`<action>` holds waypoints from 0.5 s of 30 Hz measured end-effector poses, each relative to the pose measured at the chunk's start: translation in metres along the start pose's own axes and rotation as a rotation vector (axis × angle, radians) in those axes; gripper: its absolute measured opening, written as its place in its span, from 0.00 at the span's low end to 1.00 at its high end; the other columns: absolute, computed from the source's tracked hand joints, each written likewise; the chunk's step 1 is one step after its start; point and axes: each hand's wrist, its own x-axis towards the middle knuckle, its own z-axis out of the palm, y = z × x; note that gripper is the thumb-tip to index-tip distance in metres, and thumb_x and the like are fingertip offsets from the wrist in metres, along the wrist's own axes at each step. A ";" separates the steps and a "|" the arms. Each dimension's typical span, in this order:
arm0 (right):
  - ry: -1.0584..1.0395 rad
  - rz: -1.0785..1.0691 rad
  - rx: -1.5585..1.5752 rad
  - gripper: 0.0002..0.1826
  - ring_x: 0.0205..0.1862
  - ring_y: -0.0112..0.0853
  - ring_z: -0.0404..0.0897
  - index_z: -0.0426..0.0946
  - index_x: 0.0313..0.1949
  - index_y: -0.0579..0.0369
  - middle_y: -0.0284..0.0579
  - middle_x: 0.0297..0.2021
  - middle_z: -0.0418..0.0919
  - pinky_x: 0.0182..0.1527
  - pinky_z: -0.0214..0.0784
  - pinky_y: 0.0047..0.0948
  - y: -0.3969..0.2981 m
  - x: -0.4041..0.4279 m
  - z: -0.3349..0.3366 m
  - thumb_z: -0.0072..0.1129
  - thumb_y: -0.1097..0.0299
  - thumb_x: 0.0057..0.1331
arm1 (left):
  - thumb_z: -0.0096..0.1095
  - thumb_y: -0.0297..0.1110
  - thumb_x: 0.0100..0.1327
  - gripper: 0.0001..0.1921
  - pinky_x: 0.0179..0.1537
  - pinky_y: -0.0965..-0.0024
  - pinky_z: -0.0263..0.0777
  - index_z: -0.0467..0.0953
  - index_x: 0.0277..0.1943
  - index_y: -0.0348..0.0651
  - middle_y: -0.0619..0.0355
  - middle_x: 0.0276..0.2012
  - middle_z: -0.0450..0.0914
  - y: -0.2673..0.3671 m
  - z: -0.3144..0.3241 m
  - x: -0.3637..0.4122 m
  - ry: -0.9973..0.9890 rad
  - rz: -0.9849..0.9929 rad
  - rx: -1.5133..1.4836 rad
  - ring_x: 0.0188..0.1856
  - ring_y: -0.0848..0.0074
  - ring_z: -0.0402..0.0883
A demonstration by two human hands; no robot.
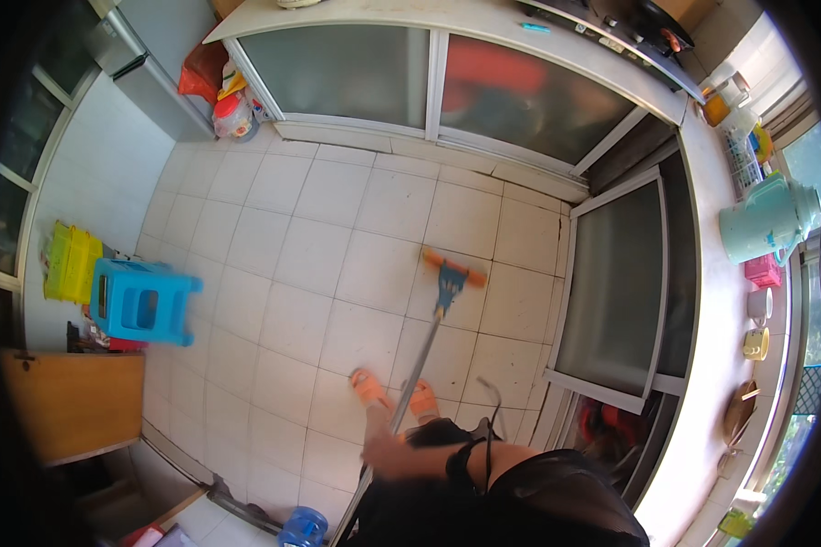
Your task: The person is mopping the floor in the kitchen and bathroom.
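Observation:
A sponge mop with a blue head frame [449, 282] and an orange sponge [455, 267] rests on the pale tiled floor [308, 260] ahead of me. Its metal pole [417, 369] slants back towards my body. One hand, which looks like my right hand [385, 452], is blurred and closed around the pole above my orange slippers [369, 390]. My left hand is out of view, with dark clothing filling the bottom of the picture.
A blue plastic stool [140, 301] stands by yellow baskets [74, 263] at the left. A blue water bottle [302, 526] is near the doorway sill. Frosted cabinet doors [335, 78] line the far side; an open-hanging door panel [609, 290] juts at the right, below the counter [705, 287].

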 end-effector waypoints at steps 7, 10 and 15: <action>0.086 -0.011 0.146 0.11 0.45 0.35 0.71 0.73 0.34 0.46 0.39 0.33 0.72 0.56 0.47 0.54 -0.023 -0.033 -0.002 0.56 0.63 0.50 | 0.55 0.42 0.61 0.15 0.22 0.75 0.60 0.76 0.40 0.38 0.59 0.23 0.72 -0.031 -0.023 -0.054 0.038 -0.093 -0.002 0.21 0.79 0.65; 0.159 0.187 0.010 0.14 0.50 0.34 0.66 0.74 0.39 0.44 0.36 0.36 0.70 0.59 0.40 0.63 0.037 -0.044 0.013 0.55 0.62 0.50 | 0.55 0.43 0.61 0.15 0.20 0.75 0.59 0.76 0.39 0.38 0.60 0.21 0.72 -0.039 -0.002 -0.033 -0.025 -0.072 -0.014 0.19 0.79 0.65; 0.119 0.673 -0.144 0.18 0.57 0.32 0.62 0.72 0.44 0.42 0.37 0.49 0.67 0.62 0.49 0.40 0.146 -0.089 -0.036 0.54 0.70 0.52 | 0.55 0.44 0.62 0.15 0.16 0.76 0.58 0.77 0.37 0.39 0.61 0.18 0.71 -0.022 0.079 0.061 -0.223 0.113 -0.030 0.15 0.80 0.63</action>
